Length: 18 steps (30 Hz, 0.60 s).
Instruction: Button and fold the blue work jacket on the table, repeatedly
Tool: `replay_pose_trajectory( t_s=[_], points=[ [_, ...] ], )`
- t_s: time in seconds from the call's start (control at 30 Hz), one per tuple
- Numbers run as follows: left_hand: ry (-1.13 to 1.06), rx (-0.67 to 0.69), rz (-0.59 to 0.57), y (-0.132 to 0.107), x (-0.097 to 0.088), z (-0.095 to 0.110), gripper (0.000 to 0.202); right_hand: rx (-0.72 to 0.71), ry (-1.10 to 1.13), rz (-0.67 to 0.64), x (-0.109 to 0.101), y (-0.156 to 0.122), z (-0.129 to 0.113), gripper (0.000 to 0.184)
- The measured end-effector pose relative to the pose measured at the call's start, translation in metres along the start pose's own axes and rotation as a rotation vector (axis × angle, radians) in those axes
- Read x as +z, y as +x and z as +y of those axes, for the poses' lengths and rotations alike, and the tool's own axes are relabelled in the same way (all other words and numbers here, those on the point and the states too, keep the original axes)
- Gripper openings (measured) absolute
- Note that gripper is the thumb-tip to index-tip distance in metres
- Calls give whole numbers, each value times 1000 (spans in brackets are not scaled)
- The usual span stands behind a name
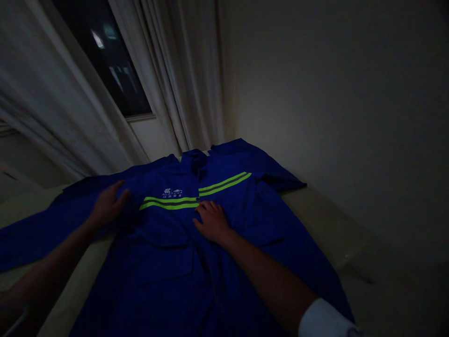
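A blue work jacket [164, 262] with yellow-green reflective stripes and a white printed logo lies spread face up, its collar toward the window. My left hand [109, 203] is over the sleeve and shoulder on the left, fingers stretched out and thumb apart, holding nothing. At the middle of the chest, my right hand [211, 221] rests on the front placket just under the stripe, its fingers bent down on the cloth. Whether those fingertips pinch any fabric cannot be made out in the dim light.
Beneath the jacket is a pale yellowish surface [315, 220], showing at both sides. Light curtains [182, 70] hang behind it beside a dark window [105, 51]. A plain wall [333, 103] rises close along the right.
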<state>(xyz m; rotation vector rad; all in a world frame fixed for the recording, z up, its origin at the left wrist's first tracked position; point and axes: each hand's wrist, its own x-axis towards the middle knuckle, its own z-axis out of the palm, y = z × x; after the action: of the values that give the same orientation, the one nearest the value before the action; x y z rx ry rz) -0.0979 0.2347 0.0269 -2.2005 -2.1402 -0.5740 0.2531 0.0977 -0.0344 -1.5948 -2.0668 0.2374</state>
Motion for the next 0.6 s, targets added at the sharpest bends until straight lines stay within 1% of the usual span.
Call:
replay_pose_trajectory(
  t_s=[0.07,0.1,0.13,0.2,0.23,0.27,0.3,0.33,0.37,0.4,0.43,0.47,0.5,0.57,0.6],
  points=[
    [50,41,-157,-3,28,13,76,-7,-7,-19,-1,-2,0,32],
    [92,27,-212,-4,38,16,76,-13,-12,-27,-2,-3,1,34],
    [129,-5,-246,-2,45,19,77,-20,-20,-33,-2,-4,0,35],
    [186,-87,-297,6,49,24,75,-42,-49,-35,-2,-6,-1,37],
    [212,-122,-290,13,48,29,72,-55,-71,-30,-1,-7,-3,37],
    [233,-138,-249,20,45,36,69,-66,-96,-22,1,-7,-4,35],
    [243,-123,-181,28,43,46,66,-77,-122,-11,2,-7,-6,34],
    [237,-78,-97,37,42,59,64,-84,-146,-1,4,-7,-9,32],
    [209,-5,-18,45,43,74,62,-88,-164,8,5,-6,-11,30],
    [156,78,36,52,46,90,61,-90,-176,13,5,-6,-12,29],
    [83,147,55,60,52,108,60,-92,-182,17,6,-6,-13,28],
    [0,185,58,67,59,125,60,-96,-183,20,6,-6,-14,28],
    [-80,193,54,74,66,141,60,-101,-183,23,6,-6,-14,28],
    [-218,158,46,88,82,169,64,-111,-181,34,5,-7,-14,30],
    [-270,119,41,95,89,179,68,-115,-179,37,5,-8,-13,30]
  ],
)
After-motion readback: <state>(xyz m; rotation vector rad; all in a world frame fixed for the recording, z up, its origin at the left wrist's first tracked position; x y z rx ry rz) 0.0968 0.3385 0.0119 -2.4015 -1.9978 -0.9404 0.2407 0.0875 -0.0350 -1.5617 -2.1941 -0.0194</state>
